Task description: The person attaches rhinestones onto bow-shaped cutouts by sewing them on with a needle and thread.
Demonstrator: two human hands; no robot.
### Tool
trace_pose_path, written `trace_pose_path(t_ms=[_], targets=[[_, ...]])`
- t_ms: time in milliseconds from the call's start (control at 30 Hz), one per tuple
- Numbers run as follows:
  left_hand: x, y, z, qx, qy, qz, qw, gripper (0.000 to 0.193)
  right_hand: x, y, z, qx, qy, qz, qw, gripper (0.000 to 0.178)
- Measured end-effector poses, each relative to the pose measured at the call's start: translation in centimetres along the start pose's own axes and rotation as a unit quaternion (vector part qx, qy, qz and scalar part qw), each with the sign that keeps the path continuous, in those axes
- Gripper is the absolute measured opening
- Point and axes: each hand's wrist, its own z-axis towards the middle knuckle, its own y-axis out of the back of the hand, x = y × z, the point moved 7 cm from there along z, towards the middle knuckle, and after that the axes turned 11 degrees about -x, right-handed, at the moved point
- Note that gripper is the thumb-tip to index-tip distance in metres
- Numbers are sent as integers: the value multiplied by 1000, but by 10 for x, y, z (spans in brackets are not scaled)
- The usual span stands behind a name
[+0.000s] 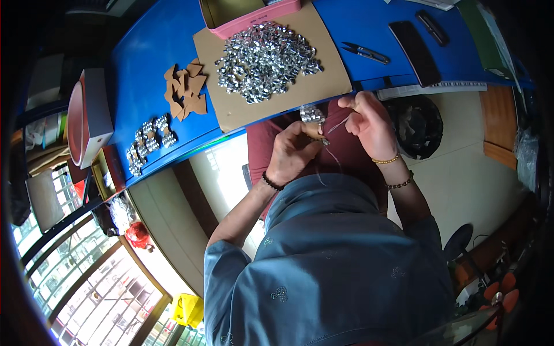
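Note:
Over my lap, at the table's near edge, my left hand (291,152) pinches a small brown cardboard card (314,131) with shiny silver pieces (311,113) bunched on it. A thin pale thread (338,125) runs from the card to my right hand (372,124), whose fingers are closed on it. The thread's loose end hangs down over my shirt. Ahead lies a heap of small silver pieces (265,62) on a flat cardboard sheet (320,32). Left of it are loose brown card pieces (186,91) and several silver-covered cards (151,138) on the blue table (138,75).
A pink box (259,15) stands behind the heap. Thread snips (367,53), a dark flat phone-like slab (414,53) and a black case (431,27) lie at the right. A bin with a black liner (418,130) stands below the table. A pink-and-white box (95,118) is far left.

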Motion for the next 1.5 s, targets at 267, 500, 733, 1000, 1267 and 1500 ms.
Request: trace_pose_path(t_ms=[267,500,733,1000,1267,1500], targets=[[-2,38,3,-48,-66,79,994,15,71,89,11,-47,126,-22,991,13],[-29,24,-5,-32,-176,260,949,18,100,163,20,-192,193,-127,954,14],[-65,-7,-34,29,-429,290,855,26,65,38,-7,34,101,-296,949,6],[-65,-9,-44,24,-504,290,813,27,51,-57,-59,248,364,-464,769,8],[-57,-4,-47,8,-448,298,843,22,39,-58,-66,275,420,-534,680,9],[-61,-7,-50,3,-484,296,823,26,37,-61,-68,290,430,-549,655,8]])
